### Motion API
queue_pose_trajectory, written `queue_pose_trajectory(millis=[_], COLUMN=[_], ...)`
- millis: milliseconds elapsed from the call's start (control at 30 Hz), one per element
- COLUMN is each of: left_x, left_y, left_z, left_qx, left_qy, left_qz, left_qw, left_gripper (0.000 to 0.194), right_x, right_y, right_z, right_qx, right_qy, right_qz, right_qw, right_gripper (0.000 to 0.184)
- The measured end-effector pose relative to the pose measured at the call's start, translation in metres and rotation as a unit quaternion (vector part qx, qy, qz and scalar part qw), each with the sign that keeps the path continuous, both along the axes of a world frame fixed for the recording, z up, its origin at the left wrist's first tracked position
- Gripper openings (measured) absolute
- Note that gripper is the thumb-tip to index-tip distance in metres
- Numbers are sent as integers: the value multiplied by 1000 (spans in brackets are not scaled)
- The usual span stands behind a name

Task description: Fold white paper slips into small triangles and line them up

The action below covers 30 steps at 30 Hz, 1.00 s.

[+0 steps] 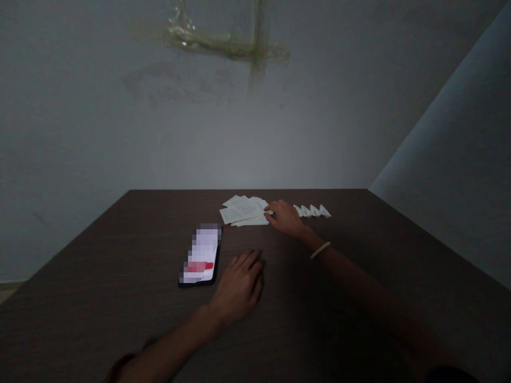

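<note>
Loose white paper slips (243,209) with faint print lie in an overlapping pile toward the far side of the table. At the pile's right edge is my right hand (284,217), thumb and forefinger curled together around a bit of white paper; how much they hold is hard to see. Just beyond that hand, a row of several small folded white papers (315,211) stands on the tabletop, partly hidden by it. My left hand (238,284) lies palm down nearer to me, fingers stretched out, holding nothing. Left of it lies a black-edged phone (203,255), its screen lit.
The dark brown wooden table (131,239) reaches to a grey wall (191,138) at the back. Another wall (451,175) slants along the right side. Shiny yellowish tape or glue (223,47) marks the back wall above the table.
</note>
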State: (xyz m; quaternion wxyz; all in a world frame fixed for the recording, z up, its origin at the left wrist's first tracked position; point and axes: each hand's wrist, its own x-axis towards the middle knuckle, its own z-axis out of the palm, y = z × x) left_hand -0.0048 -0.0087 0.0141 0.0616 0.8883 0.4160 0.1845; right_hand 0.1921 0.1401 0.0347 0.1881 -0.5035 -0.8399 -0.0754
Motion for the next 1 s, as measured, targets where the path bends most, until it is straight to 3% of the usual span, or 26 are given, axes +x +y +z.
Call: queue_pose_trajectory(millis=[233, 567, 800, 1000], left_x=[-3, -6, -6, -6], left_y=[-2, -2, -3, -2], left_z=[2, 3, 3, 2], left_qx=[-32, -26, -27, -23], left_qy=[23, -3, -11, -44], left_qz=[9, 1, 3, 8], left_qw=[999, 1000, 1000, 999], left_gripper=[38, 35, 35, 28], right_x=[-46, -58, -57, -32], right_y=[23, 24, 16, -11], right_z=[0, 0, 2, 1], right_qx=[-60, -93, -90, -75], right_qy=[-19, 23, 163, 348], right_qz=[88, 84, 63, 9], right_qw=[994, 992, 981, 935], right_gripper=[43, 19, 14, 39])
